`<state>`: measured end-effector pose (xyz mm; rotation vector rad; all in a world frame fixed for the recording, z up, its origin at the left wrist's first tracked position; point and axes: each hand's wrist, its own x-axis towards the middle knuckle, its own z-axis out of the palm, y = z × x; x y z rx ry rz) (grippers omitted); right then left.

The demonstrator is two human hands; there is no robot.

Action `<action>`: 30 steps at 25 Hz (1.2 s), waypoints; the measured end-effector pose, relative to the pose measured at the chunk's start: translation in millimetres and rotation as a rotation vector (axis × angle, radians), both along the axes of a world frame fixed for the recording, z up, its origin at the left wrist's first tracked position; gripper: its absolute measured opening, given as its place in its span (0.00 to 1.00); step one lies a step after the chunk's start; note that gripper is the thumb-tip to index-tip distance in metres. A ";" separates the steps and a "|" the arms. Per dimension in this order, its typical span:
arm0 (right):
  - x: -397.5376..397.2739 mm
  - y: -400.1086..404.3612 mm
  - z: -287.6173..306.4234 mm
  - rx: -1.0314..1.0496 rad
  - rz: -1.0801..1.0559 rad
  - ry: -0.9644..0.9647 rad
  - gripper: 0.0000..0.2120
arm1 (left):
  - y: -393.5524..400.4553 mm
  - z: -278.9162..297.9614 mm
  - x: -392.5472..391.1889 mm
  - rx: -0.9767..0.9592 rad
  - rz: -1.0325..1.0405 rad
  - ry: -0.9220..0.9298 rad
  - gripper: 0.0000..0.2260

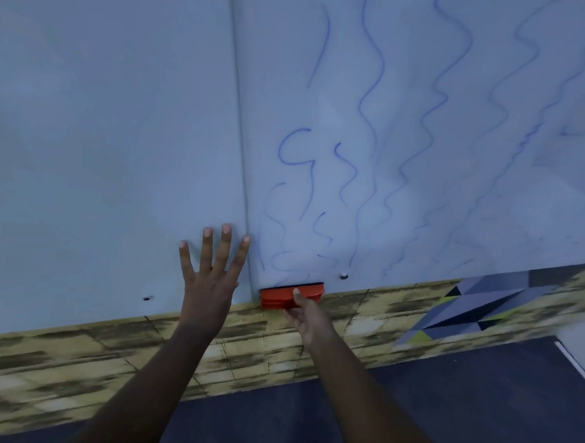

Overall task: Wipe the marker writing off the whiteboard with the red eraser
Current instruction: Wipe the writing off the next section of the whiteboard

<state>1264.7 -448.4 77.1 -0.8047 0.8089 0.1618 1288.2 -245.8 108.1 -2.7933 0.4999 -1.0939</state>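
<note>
- Here, the red eraser (290, 297) sits pad-first against the whiteboard's (425, 161) bottom edge, under blue marker squiggles (369, 123).
- My right hand (307, 316) grips it, thumb on top.
- My left hand (208, 281) presses flat, fingers spread, on the neighbouring panel (102, 124).

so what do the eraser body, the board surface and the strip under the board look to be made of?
Red eraser: moulded plastic by its ribbed, uniform body, with a dark pad, probably felt, against the board; right hand grips it. Whiteboard: smooth, slightly glossy panel, laminate or coated steel, can't tell. Strip: printed wood-plank pattern, likely wallpaper or vinyl; blurred.
</note>
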 end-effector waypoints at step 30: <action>-1.4 -39.5 66.8 -0.226 -0.075 -0.189 0.20 | -5.5 92.7 21.6 -0.326 -0.074 -0.353 0.24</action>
